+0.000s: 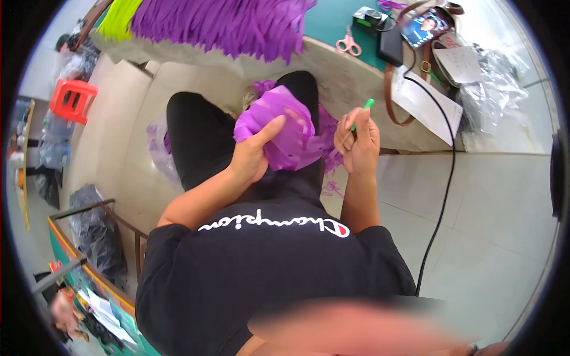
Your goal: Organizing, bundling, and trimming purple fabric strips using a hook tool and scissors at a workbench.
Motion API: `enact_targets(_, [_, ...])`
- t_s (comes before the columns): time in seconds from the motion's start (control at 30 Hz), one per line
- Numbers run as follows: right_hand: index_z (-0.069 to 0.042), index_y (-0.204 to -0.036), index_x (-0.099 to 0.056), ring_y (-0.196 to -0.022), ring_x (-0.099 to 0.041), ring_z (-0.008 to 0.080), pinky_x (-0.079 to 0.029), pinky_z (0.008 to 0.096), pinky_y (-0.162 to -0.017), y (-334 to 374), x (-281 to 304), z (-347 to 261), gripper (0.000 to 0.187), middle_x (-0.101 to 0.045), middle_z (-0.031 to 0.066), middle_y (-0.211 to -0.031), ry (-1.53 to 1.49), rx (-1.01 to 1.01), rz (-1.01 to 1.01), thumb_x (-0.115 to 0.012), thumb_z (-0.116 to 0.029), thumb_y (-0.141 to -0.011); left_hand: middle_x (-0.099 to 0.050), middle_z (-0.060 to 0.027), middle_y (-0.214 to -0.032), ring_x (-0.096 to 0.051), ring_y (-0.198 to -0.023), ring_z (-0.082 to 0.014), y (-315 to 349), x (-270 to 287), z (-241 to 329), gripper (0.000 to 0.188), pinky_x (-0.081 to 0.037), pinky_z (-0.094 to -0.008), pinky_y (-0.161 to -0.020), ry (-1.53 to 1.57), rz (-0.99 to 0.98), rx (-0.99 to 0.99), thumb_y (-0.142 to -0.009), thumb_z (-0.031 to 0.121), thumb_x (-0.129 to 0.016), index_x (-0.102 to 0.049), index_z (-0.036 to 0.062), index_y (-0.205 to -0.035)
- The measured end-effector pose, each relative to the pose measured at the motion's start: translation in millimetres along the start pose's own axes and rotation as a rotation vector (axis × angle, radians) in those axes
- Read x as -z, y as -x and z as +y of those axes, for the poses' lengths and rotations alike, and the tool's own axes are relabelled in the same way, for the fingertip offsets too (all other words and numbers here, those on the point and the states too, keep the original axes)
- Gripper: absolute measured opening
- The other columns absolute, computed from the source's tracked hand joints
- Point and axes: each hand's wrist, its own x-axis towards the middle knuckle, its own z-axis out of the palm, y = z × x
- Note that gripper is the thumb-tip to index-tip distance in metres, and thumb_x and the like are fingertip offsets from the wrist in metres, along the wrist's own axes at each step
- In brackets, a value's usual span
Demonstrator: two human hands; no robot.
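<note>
A bunched sheer purple fabric piece lies over my lap. My left hand is closed on its left side, with the thumb on top. Some of the cloth hangs between my knees and toward the right. Just right of the fabric, my right hand is raised with its fingers curled round a slim bright green stick-like tool. The tool's upper end sticks out above the fingers; its lower end is mostly hidden, so its kind is unclear. The right hand and the fabric appear apart.
Purple strips and lime green strips hang over the table's near edge. Pink-handled scissors, a black box-shaped device and a lit phone lie at right. A black cable runs down beside me. A red stool stands left.
</note>
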Motion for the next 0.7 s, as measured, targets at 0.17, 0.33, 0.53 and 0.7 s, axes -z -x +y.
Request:
enact_targets(0.17, [0.000, -0.092, -0.055, -0.063, -0.055, 0.0141, -0.048, 0.0263, -0.061, 2, -26, 22, 0.024, -0.058, 0.0063, -0.070, 0.304, 0.190, 0.043, -0.051, -0.023, -0.099, -0.067, -0.0100, -0.105, -0.065, -0.095, -0.0174, -9, 8, -2, 0.021, -0.052, -0.0307, -0.087, -0.193, -0.065, -0.140, -0.088, 0.003, -0.063, -0.064, -0.0017, -0.108])
enact_targets(0.33, [0.005, -0.101, -0.058, -0.073, -0.065, 0.0191, -0.054, 0.0303, -0.069, 2, -29, 37, 0.030, -0.068, 0.0162, -0.085, 0.444, 0.306, 0.035, -0.051, -0.023, -0.099, -0.068, -0.0077, -0.101, -0.064, -0.093, -0.0151, -2, 3, -2, 0.018, -0.050, -0.0298, -0.085, -0.154, -0.023, -0.130, -0.089, 0.004, -0.063, -0.065, 0.0004, -0.106])
enact_targets(0.53, [0.005, -0.100, -0.059, -0.073, -0.065, 0.0196, -0.054, 0.0314, -0.069, 2, -29, 41, 0.029, -0.068, 0.0166, -0.085, 0.447, 0.305, 0.066, -0.049, -0.023, -0.100, -0.068, -0.0078, -0.102, -0.064, -0.093, -0.0156, -3, 4, -1, 0.017, -0.050, -0.0302, -0.085, -0.152, -0.026, -0.142, -0.089, 0.004, -0.062, -0.065, 0.0006, -0.106])
enact_targets(0.7, [0.005, -0.099, -0.059, -0.073, -0.066, 0.0196, -0.054, 0.0312, -0.069, 1, -28, 41, 0.029, -0.068, 0.0165, -0.085, 0.451, 0.329, 0.060, -0.050, -0.022, -0.100, -0.067, -0.0104, -0.104, -0.065, -0.097, -0.0176, -4, 5, 0, 0.022, -0.051, -0.0313, -0.088, -0.130, -0.034, -0.138, -0.088, 0.003, -0.063, -0.064, -0.0015, -0.109])
